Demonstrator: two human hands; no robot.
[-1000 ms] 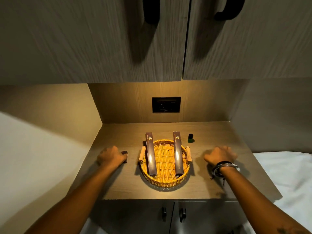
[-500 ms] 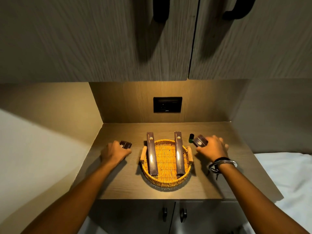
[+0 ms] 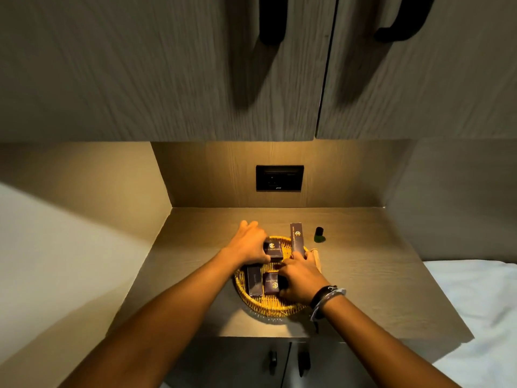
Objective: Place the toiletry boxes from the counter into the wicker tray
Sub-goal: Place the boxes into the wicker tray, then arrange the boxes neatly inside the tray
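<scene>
Two small boxes under fingers, over wicker tray

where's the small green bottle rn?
Head view: the small green bottle stands on the counter outside the wicker tray, just right of the long box and behind the right hand.

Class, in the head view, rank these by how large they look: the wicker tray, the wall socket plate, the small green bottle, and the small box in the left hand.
1. wicker tray
2. wall socket plate
3. small box in the left hand
4. small green bottle

The socket is farther from the camera, so its true size may be greater than it looks.
</scene>
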